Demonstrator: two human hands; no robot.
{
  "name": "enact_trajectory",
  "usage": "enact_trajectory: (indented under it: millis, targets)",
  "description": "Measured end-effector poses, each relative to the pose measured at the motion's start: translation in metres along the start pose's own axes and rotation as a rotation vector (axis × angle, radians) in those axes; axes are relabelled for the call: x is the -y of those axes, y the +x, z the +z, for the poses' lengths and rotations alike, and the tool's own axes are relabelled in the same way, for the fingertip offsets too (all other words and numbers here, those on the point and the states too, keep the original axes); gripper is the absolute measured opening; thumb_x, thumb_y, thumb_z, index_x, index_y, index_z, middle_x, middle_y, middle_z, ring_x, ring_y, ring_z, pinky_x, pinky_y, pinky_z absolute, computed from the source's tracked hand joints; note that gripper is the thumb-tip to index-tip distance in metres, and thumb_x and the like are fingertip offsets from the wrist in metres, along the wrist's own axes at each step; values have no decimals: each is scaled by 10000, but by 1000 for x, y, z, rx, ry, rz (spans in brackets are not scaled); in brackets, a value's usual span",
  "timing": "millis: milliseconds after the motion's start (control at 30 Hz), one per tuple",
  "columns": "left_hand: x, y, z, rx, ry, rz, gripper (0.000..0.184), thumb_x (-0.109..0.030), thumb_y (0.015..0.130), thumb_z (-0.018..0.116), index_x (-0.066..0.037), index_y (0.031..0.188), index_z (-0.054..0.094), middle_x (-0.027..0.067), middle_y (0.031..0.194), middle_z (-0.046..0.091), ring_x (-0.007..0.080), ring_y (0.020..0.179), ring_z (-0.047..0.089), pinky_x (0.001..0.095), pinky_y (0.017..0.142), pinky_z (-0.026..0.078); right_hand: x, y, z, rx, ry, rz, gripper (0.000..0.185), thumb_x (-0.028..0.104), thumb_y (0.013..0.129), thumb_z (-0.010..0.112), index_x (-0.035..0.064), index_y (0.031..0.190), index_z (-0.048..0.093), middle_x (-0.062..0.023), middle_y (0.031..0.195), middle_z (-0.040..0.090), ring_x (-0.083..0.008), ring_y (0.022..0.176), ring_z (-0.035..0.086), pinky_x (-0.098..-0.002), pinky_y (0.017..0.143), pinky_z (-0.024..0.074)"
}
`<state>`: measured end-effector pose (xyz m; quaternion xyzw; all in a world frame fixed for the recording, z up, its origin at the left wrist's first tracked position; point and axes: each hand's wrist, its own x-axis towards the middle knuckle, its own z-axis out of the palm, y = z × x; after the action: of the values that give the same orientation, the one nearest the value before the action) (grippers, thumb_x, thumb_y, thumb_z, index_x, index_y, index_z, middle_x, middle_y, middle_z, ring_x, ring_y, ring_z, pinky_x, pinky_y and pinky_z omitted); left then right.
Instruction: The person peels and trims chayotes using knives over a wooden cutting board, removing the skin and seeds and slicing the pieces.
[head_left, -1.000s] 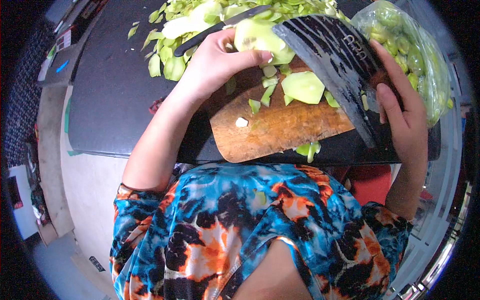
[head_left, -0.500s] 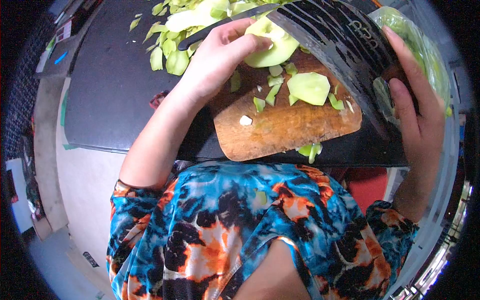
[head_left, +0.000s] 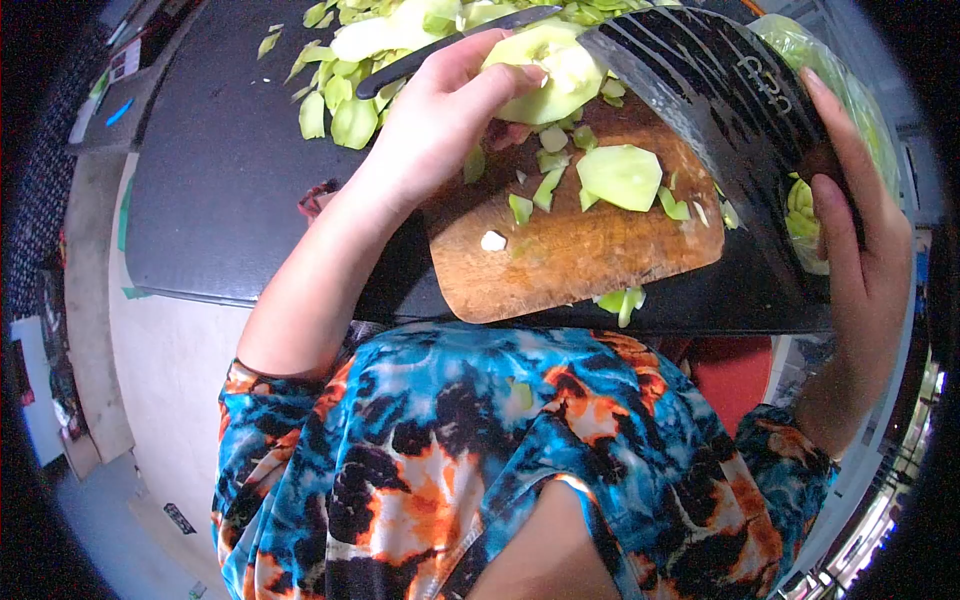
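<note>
- Pinching a thick, pale-green piece of vegetable point(head_left: 565, 88) between thumb and bent fingers of the left hand point(head_left: 445, 105), above the far edge of a brown wooden cutting board point(head_left: 590, 250).
- Clasping a broad, dark, wet-streaked cleaver point(head_left: 700, 100) at right with the curled fingers of the right hand point(head_left: 855, 205); tilting the blade close to the vegetable's right side.
- Showing pale, stylised characters on the blade, too unclear to read.
- Bearing a flat green slice point(head_left: 620, 178), small scraps and a white bit point(head_left: 493, 241) on the board.
- Holding a slim black-handled knife point(head_left: 410, 66) and a heap of green slices point(head_left: 385, 40) on the far side of the black tabletop point(head_left: 230, 190).
- Glimpsing green pieces in a clear plastic bag point(head_left: 872, 115) behind the cleaver, far right.
</note>
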<state>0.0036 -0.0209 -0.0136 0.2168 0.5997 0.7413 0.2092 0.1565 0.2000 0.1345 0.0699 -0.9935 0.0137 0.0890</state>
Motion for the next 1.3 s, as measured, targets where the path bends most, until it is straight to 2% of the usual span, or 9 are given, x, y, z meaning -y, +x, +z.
enact_trajectory:
  millis: [500, 600, 767, 833, 867, 933, 1033, 1133, 1300]
  targets:
    - [2, -1, 0, 88, 124, 111, 300, -247, 878, 588, -26, 1077, 549, -5, 830, 587, 47, 699, 525, 194, 609, 448, -5, -5, -10, 77, -60, -52, 432, 60, 932, 405, 18, 1361, 382, -158, 1372, 436, -229, 1265, 425, -322, 1049, 304]
    - [-1, 0, 1, 105, 22, 76, 329, -224, 875, 606, -24, 1124, 524, -1, 848, 594, 50, 693, 538, 195, 611, 453, -4, -2, -9, -50, -73, -98, 426, 67, 936, 420, 11, 1358, 385, -145, 1315, 487, -208, 1174, 492, -295, 977, 365]
    - [0, 3, -4, 180, -157, 0, 384, -150, 851, 627, -11, 1178, 479, 27, 896, 588, 87, 731, 555, 221, 599, 453, 2, -14, 16, -184, 530, 400, 394, 115, 936, 473, -1, 1310, 429, -84, 1013, 588, -118, 810, 559, -232, 716, 437]
    - [1, 2, -4, 177, -195, -47, 377, -139, 835, 651, -22, 1156, 492, 21, 862, 601, 77, 682, 575, 214, 592, 474, 5, -15, 32, -248, 585, 371, 378, 129, 928, 501, -5, 1278, 452, -45, 904, 576, -78, 700, 522, -216, 637, 422]
    - [0, 2, -4, 184, -204, -43, 380, -127, 826, 658, -22, 1151, 493, 23, 860, 602, 82, 678, 578, 216, 591, 476, 9, -14, 41, -363, 705, 337, 335, 85, 843, 614, 27, 1165, 542, -37, 889, 607, -85, 694, 553, -213, 628, 446]
    - [-1, 1, -1, 205, -226, -37, 386, -103, 808, 672, -20, 1141, 495, 27, 858, 602, 92, 671, 584, 222, 588, 481, 11, -15, 47, -370, 521, 243, 345, 108, 802, 660, 20, 1118, 552, -38, 852, 607, -104, 682, 559, -239, 620, 455]
    - [1, -2, -5, 258, -217, -88, 354, -157, 847, 622, -21, 1149, 495, 53, 883, 601, 139, 733, 600, 271, 632, 499, 11, -10, 45, -264, 335, 29, 433, 241, 692, 768, 14, 1010, 581, -71, 775, 604, -205, 675, 599, -314, 615, 478]
    - [4, -7, 2, 88, -564, -302, 425, -329, 908, 530, -40, 1216, 479, 97, 969, 609, 184, 841, 602, 322, 688, 506, 19, -8, 49, -220, 266, -182, 499, 375, 636, 792, 25, 942, 610, -98, 735, 596, -280, 642, 592, -350, 580, 473]
    - [-4, -6, 20, 201, -633, -202, 635, -577, 920, 334, -100, 1332, 418, 125, 1138, 586, 205, 965, 586, 316, 728, 494, 21, -4, 62, -264, 206, -217, 435, 385, 682, 755, 32, 891, 610, -109, 721, 586, -275, 618, 580, -346, 553, 455]
